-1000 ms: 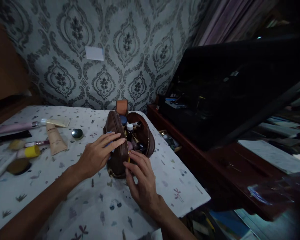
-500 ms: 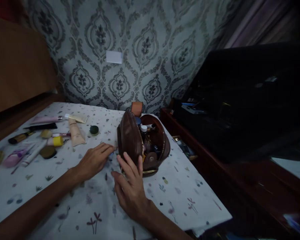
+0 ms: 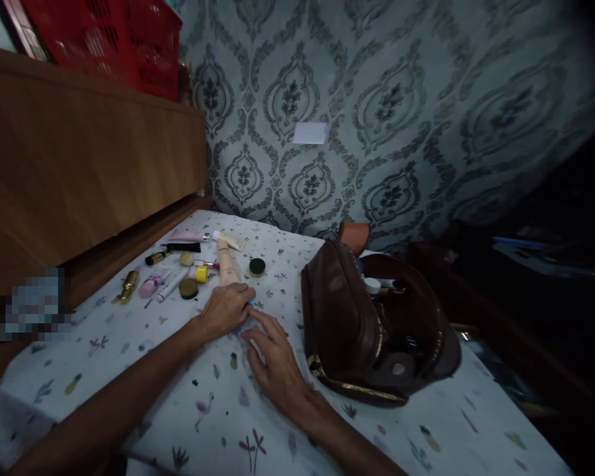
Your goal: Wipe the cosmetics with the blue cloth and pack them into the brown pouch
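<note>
Gold tube [image 3: 128, 287]: we see it on the printed tablecloth [image 3: 228, 420], well to the left of the brown leather bag [image 3: 337, 317].
Left hand [image 3: 227, 311]: left of the bag, its fingers curled over a small blue object [image 3: 252, 301]; whether they pinch it, we cannot tell.
Blue object: left of the bag, for us mostly hidden.
Right hand [image 3: 275, 354]: just left of the bag, fingers loosely spread, tips near the blue object.
White cap [image 3: 371, 285]: inside the bag, whose zipper is open.
</note>
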Available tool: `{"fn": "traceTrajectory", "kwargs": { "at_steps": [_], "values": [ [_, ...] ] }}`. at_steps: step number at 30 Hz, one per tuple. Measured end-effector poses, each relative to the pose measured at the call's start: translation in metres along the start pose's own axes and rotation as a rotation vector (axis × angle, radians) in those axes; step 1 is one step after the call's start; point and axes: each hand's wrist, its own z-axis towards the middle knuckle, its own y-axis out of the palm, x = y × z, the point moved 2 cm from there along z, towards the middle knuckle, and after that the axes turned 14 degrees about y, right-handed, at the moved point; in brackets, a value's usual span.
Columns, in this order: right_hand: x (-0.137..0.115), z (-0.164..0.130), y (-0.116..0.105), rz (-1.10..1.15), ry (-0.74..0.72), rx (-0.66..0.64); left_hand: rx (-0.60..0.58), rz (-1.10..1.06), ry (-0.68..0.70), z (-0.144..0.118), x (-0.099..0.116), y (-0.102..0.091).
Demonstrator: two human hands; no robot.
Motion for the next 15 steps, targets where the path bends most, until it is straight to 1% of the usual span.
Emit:
{"fn": "traceTrajectory", "kwargs": {
  "at_steps": [3, 5, 7, 10, 11, 13, 15],
  "values": [
    [0.009, 0.004, 0.010, 0.089, 0.084, 0.008, 0.029, 0.053, -0.121, 0.000, -0.017, -0.011],
    [0.017, 0.003, 0.014, 0.150, 0.166, 0.010, 0.053, 0.100, -0.226, 0.001, -0.035, -0.021],
    [0.025, 0.001, 0.016, 0.206, 0.242, 0.005, 0.069, 0.144, -0.330, 0.003, -0.060, -0.032],
    [0.030, -0.001, 0.016, 0.250, 0.304, -0.015, 0.064, 0.192, -0.475, 0.002, -0.103, -0.047],
    [0.029, -0.001, 0.016, 0.252, 0.318, -0.025, 0.056, 0.200, -0.508, 0.000, -0.116, -0.051],
    [0.027, -0.002, 0.017, 0.247, 0.341, -0.043, 0.043, 0.200, -0.528, -0.007, -0.135, -0.057],
    [0.023, -0.003, 0.017, 0.229, 0.343, -0.046, 0.055, 0.187, -0.484, -0.015, -0.149, -0.060]
  ]
}}
